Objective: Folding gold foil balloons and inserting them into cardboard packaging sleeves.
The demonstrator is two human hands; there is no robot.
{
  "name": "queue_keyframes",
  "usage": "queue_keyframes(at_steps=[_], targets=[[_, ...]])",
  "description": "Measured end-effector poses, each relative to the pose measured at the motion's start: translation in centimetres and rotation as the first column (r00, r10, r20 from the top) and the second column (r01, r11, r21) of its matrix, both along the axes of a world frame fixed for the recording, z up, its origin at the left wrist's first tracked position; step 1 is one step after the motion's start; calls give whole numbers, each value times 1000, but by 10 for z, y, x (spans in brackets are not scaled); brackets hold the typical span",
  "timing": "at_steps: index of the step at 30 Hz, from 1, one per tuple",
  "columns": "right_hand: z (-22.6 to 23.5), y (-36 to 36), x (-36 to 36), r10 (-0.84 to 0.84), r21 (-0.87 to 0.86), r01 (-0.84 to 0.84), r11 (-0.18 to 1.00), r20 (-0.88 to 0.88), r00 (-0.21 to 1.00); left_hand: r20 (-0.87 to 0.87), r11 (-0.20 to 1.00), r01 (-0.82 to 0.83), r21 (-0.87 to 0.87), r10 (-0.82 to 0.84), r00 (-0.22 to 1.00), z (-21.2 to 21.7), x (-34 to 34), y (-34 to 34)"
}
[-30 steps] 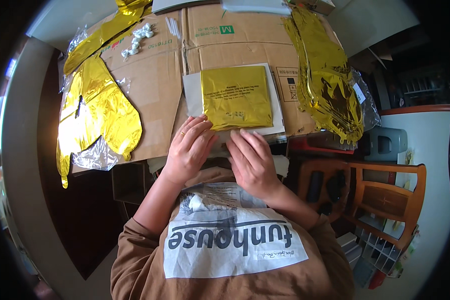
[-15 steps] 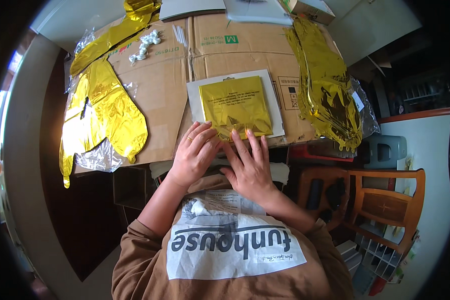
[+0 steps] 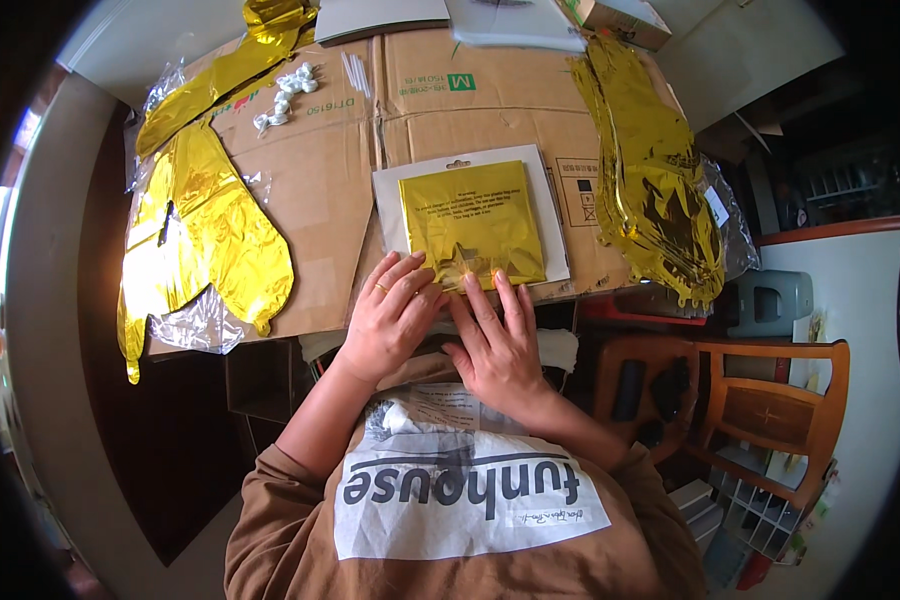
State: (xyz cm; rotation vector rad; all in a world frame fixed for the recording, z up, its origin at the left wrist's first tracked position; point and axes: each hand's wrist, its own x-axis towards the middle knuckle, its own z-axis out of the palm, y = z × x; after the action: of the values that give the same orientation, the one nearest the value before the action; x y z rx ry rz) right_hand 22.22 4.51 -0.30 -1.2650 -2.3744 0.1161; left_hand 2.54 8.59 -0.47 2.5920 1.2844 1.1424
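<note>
At the near edge of the tabletop, the scene from the hands outward:

Left hand [image 3: 388, 318]: lies palm down with the fingers spread flat, their tips on the near left corner of the gold foil packet [image 3: 472, 224]; a ring shows on one finger. It grips nothing.

Right hand [image 3: 497, 340]: also palm down and open, fingers stretched forward, the tips pressing on the packet's near edge, just beside the left hand. Nothing is closed in it.

Gold foil packet: a flat, square, shiny gold sheet with small print on it, lying on a white backing card [image 3: 555, 212] that shows around its left, top and right sides. The near edge is under both sets of fingertips.

Cardboard [image 3: 320, 180]: flattened brown boxes cover the tabletop and carry the card and packet.

Left of the hands: a large crumpled gold foil balloon [image 3: 205, 230] lies on the cardboard, with clear plastic wrap [image 3: 190, 325] at its near end.

Right of the packet: a long pile of gold foil pieces [image 3: 655, 175] runs from the far side toward the near edge.

Far left: a small heap of white bits [image 3: 285, 95] sits on the cardboard.

Lower right, beyond the tabletop: a wooden chair [image 3: 770, 400].
</note>
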Motion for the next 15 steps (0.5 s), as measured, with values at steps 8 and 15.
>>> queue_keyframes(at_steps=[8, 15], targets=[[49, 12, 35, 85, 204, -33, 978, -249, 965, -9, 1000, -6, -8, 6, 1000, -1, -3, 0], [94, 170, -19, 221, 146, -179, 973, -362, 906, -5, 1000, 29, 1, -29, 1000, 9, -9, 1]])
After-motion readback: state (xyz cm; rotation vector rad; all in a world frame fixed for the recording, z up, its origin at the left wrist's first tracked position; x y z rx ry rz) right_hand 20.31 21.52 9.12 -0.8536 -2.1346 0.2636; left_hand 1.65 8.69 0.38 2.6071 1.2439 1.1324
